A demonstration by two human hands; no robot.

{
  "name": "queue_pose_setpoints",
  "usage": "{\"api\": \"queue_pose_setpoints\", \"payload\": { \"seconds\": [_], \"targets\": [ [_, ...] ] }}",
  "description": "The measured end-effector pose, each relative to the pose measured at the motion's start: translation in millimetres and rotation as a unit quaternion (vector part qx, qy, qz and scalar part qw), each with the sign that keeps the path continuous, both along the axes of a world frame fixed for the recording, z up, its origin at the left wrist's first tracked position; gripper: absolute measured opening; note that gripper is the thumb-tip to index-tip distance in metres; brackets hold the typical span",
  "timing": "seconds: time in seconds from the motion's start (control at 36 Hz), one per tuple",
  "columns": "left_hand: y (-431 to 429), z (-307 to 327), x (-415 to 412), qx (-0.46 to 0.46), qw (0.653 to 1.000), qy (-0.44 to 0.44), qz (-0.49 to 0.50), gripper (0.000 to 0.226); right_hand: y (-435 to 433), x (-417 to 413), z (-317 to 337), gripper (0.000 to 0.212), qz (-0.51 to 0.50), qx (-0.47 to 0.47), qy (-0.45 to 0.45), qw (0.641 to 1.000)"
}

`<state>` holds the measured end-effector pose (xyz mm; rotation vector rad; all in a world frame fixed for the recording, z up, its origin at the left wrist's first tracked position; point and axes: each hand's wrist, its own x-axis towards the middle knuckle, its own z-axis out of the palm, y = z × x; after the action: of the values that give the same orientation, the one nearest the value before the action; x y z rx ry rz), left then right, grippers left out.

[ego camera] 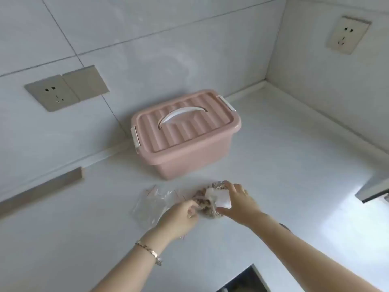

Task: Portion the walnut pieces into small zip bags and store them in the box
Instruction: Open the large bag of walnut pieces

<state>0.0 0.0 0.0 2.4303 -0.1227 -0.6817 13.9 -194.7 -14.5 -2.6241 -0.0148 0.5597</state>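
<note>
1. left grip (181,216): fingers curled, pinching edge of walnut bag (211,198); forearm enters from bottom left
2. right grip (239,204): fingers and thumb arched round same bag; forearm enters from bottom right

The storage box (189,159) is dusty pink with a ribbed lid (189,132), white handle (181,115) and white latches (134,137). Walnut pieces (207,210) show tan-brown through their clear bag (217,198); the zip bags (150,206) are clear with thin red lines. Gold bracelet (149,251), white table (273,165), beige sockets (52,94).

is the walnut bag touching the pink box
Apart. The head view shows a strip of bare counter between the walnut bag and the pink box.
</note>
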Motion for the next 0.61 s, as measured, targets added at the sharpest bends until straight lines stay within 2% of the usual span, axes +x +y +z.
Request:
{"api": "queue_pose_setpoints", "payload": {
  "seconds": [0.08,0.17,0.25,0.33,0.42,0.56,0.61],
  "targets": [
    [-5,-7,2,-0.009,1.0,-0.014,0.02,0.027,7,4,-5,0.066,-0.021,-0.019,0.015,0.999],
    [-15,-11,7,-0.029,0.998,-0.048,0.04,0.025,7,6,-4,0.045,-0.033,-0.01,0.017,0.999],
    [-28,-16,17,-0.107,0.991,-0.044,0.063,0.04,3,7,5,0.03,-0.082,0.092,0.005,0.992],
    [-43,-17,25,-0.136,0.99,-0.023,0.018,0.054,-2,8,25,0.018,-0.148,0.237,0.022,0.96],
    [-58,-11,27,-0.183,0.983,-0.005,0.023,0.034,-13,12,46,0.016,-0.176,0.317,0.019,0.932],
    [-68,-15,25,-0.224,0.974,-0.018,0.035,0.005,-33,23,54,0.004,-0.247,0.352,-0.035,0.902],
    [-70,-16,23,-0.246,0.968,0.004,0.052,0.01,-38,26,48,0.007,-0.308,0.377,-0.046,0.872]
  ]
}}
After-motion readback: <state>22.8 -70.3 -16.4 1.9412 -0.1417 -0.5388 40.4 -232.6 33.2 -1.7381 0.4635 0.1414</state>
